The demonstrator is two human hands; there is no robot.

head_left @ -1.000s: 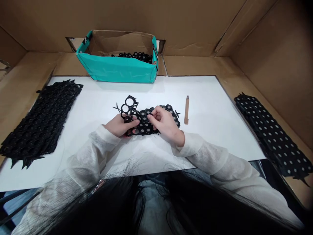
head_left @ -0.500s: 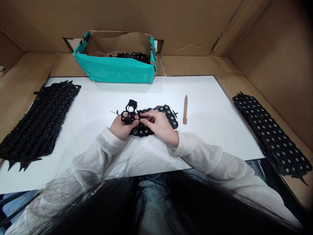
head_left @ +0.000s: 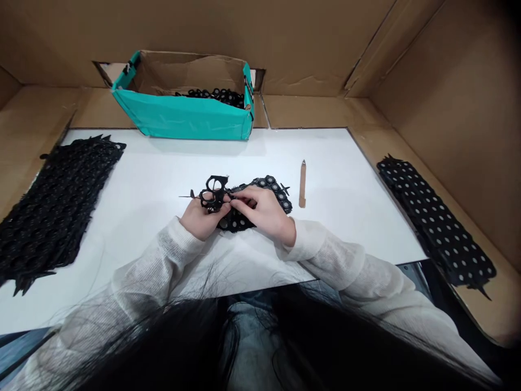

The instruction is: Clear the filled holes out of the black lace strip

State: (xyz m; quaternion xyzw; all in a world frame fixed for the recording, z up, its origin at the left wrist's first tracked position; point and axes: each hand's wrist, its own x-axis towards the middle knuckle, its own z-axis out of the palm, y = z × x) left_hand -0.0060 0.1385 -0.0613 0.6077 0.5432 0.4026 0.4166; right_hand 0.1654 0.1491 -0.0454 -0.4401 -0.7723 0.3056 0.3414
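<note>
In the middle of the white mat, both hands work a black plastic sheet of small rings (head_left: 273,190). My left hand (head_left: 201,215) pinches the emptied frame piece with open holes (head_left: 214,191) at the sheet's left end. My right hand (head_left: 265,212) lies over the sheet, its fingertips pinched together at the seam where the frame piece joins the sheet. Most of the sheet is hidden under the hands.
A teal cardboard box (head_left: 183,115) with black rings inside stands at the back. A stack of black sheets (head_left: 52,201) lies at the left, another black sheet with white dots (head_left: 431,217) at the right. A small brown stick tool (head_left: 302,183) lies right of the hands. Cardboard walls enclose the white mat (head_left: 345,217).
The emptied frame piece has been bent down from standing up to lying low by the sheet. Both hands drew closer together at the seam; the view shifted slightly.
</note>
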